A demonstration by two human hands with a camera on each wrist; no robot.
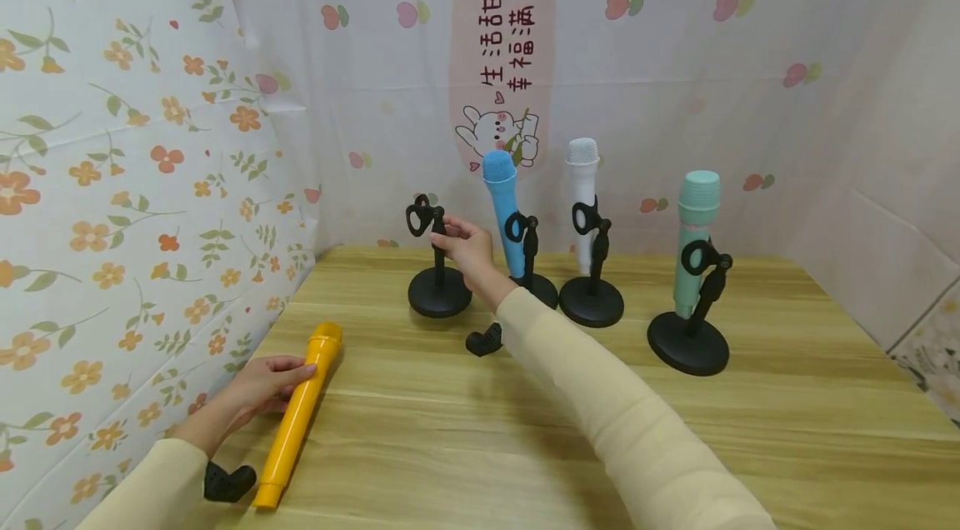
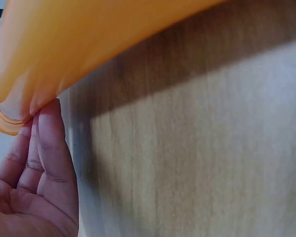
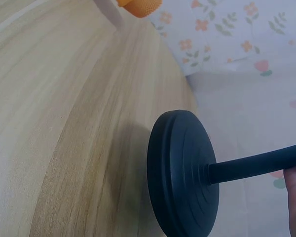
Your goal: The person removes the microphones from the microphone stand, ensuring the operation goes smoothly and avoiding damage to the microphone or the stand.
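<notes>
At the left of the table, my left hand [image 1: 262, 387] pinches a yellow microphone [image 1: 300, 413] around its upper body, thumb on one side and fingers on the other. The left wrist view shows the fingers against its orange-yellow barrel [image 2: 64, 54]. Farther back, my right hand [image 1: 467, 248] grips the post of a black microphone stand [image 1: 439, 290], just below its clip [image 1: 422, 215]. That clip holds no microphone. In the right wrist view, a fingertip [image 3: 293, 185] touches the post above the round base [image 3: 182, 173].
Blue [image 1: 504, 209], white [image 1: 583, 180] and mint green [image 1: 693, 247] microphones stand in black stands to the right. A small black piece [image 1: 484, 340] lies near my right forearm. Patterned cloth [image 1: 360, 55] hangs behind and at the left of the wooden table [image 1: 420, 430].
</notes>
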